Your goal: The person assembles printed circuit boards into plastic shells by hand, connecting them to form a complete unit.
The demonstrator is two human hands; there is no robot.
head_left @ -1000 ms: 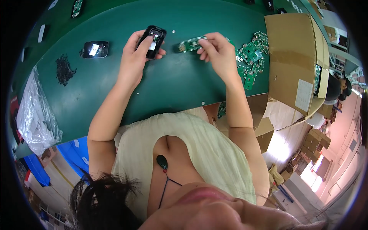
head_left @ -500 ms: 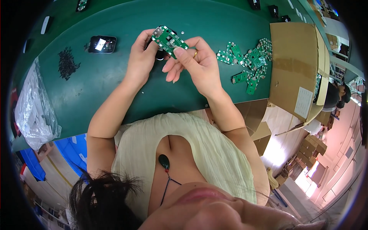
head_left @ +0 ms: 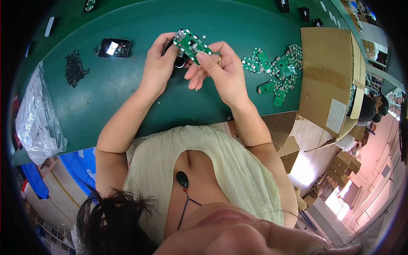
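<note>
We have a green circuit board (head_left: 191, 46) raised above the table (head_left: 127, 95), tilted over a black casing (head_left: 180, 62), so the step in hand looks to be bringing these two parts together for handling. Our right hand (head_left: 222, 70) pinches the board at its lower right corner, the thumb (head_left: 203, 55) on its face, the other fingers partly curled below. Our left hand (head_left: 160, 59) is closed around the casing, though the board hides much of it and we cannot tell how every finger sits, nor whether board and casing touch. In our judgement, any next move calls for a steady left grip, a light hold by the board's edge, and a check of its angle against the casing. The board itself blocks our view into the casing. To the right lie loose circuit boards (head_left: 280, 66), with a cardboard box (head_left: 325, 70) just beyond them; to the left are a second casing (head_left: 114, 48) with a bright panel, a heap of small black pieces (head_left: 75, 70) and a clear plastic bag (head_left: 39, 123). These seem well apart from our hands, none obstructing them.
</note>
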